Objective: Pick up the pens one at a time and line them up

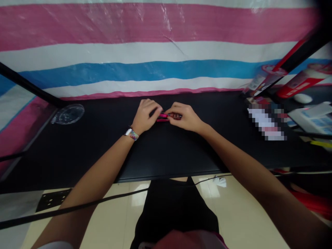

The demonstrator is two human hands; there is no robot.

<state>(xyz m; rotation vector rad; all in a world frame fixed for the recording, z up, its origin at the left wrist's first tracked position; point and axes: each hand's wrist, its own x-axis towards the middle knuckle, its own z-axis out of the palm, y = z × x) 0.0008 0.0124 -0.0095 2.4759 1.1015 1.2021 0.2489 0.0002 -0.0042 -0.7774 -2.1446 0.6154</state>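
Observation:
Near the middle of the black table [166, 152], both my hands meet at a slim pink-red pen-like thing [164, 116]. My left hand [146, 116] has its thumb and fingers closed around the left end. From the other side, my right hand [185, 117] pinches it between thumb and fingertips. A second pink strip [162, 120] shows just below, close to the table; I cannot tell whether it is a separate piece. Fingers cover much of what is held. A patterned band with a pale face [131, 133] is on my left wrist.
A clear round plastic lid or dish [68, 114] lies at the table's left. Clear-and-red cylindrical containers [298, 83], a white rounded object [303, 99] and a blurred-out packet [267, 121] are at the right. Striped sheeting [155, 27] hangs behind. A dark cord [116, 196] crosses below the table's front edge.

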